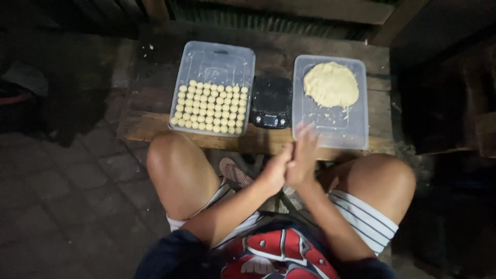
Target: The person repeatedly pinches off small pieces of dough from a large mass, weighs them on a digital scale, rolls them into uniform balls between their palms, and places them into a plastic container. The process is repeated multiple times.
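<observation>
Dough: whatever lies between the pressed palms is hidden; the pale lump (pixel 331 84) sits at the far end of the right tub.
Left hand (pixel 275 169): flat against the right palm; what it grips, I cannot tell.
Right hand (pixel 303 157): fingers up, blurred, pressed to the left; grasp unclear.
Right tub (pixel 356 135): clear plastic, just beyond the hands.
Scale (pixel 270 102): black, between the tubs.
Left tub (pixel 214 59): rows of small dough balls (pixel 209 108) at its near end.
Bench (pixel 144 126): rough wood under all three.
</observation>
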